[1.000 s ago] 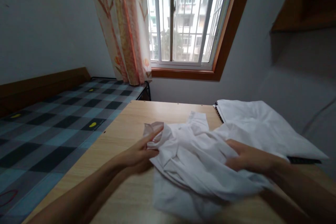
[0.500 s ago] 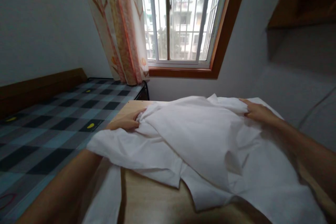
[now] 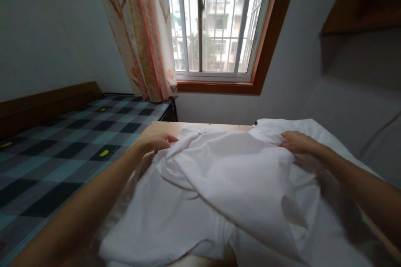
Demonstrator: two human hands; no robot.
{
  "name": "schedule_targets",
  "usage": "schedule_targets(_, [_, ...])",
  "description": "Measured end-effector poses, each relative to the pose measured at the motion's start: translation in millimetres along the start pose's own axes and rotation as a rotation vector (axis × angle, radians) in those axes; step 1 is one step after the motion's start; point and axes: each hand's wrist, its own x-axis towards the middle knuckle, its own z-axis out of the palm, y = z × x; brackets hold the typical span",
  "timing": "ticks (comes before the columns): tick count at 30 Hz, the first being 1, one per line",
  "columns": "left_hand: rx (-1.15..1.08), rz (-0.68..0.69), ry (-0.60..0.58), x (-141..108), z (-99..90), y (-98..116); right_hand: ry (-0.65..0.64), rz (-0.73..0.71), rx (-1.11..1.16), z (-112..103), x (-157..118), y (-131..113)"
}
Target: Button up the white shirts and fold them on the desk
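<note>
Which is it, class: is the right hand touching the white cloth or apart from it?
Touching. The head view shows the right hand pinching the far right part of the white cloth.

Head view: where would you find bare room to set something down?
Roomiest: the checked bed, between its wooden board and the left forearm. The table shows a thin bare strip between its far edge and the white garment. Crowded: the table's middle, under the garment between left hand and right hand.
</note>
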Motion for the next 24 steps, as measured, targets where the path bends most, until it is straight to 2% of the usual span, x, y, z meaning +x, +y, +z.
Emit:
schedule_targets(1, [-0.006, 0.053, -0.006, 5.9, 0.1, 3.0, 0.053, 0.034, -0.05, -4.1, -1.4, -6.2])
schedule_targets(2, [-0.013, 0.122, 0.057, 12.4, -0.5, 6.4, 0.145, 0.085, -0.087, -8.8, -2.5, -11.2])
schedule_targets(5, [-0.01, 0.281, 0.469, 31.4, -1.3, 15.9, 0.467, 0.17, -0.136, -19.9, 1.2, -17.7])
schedule_targets(6, [0.011, 0.302, 0.558, 36.1, 0.5, 17.8, 0.507, 0.17, -0.14, -20.8, 5.3, -17.7])
schedule_targets(7, [0.034, 0.312, 0.592, 39.2, 3.6, 18.6, 0.492, 0.169, -0.141, -20.2, 10.0, -17.5])
schedule_targets(9, [0.129, 0.31, 0.54, 39.1, 12.5, 17.7, 0.331, 0.202, -0.135, -15.8, 17.4, -19.2])
schedule_targets(11, [0.302, 0.283, 0.45, 27.3, 21.8, 15.6, 0.208, 0.213, -0.124, -11.1, 12.1, -28.9])
schedule_targets(13, [0.488, 0.316, 0.418, 0.2, 29.2, 15.0, 0.275, 0.074, -0.081, -7.8, -15.6, -48.7])
schedule_targets(15, [0.593, 0.478, 0.422, -43.8, 36.6, 15.7, 0.473, -0.227, 0.019, -2.3, -66.1, -74.4])
schedule_targets(16, [0.597, 0.574, 0.37, -70.8, 41.8, 15.7, 0.547, -0.355, 0.089, 3.1, -96.6, -86.9])
schedule_targets(18, [0.586, 0.765, 0.154, -127.9, 57.2, 13.3, 0.554, -0.652, 0.186, 20.9, -156.2, -106.5])
schedule_targets(20, [0.576, 0.891, -0.078, -176.7, 77.1, 6.7, 0.541, -0.866, 0.186, 45.8, -200.2, -116.9])
schedule_targets(22, [0.573, 0.885, -0.171, -205.6, 95.0, -4.4, 0.537, -0.873, 0.109, 71.0, -221.7, -120.2])
schedule_targets(24, [0.553, 0.847, -0.148, -211.5, 103.3, -19.2, 0.534, -0.811, 0.051, 89.0, -226.0, -118.8])
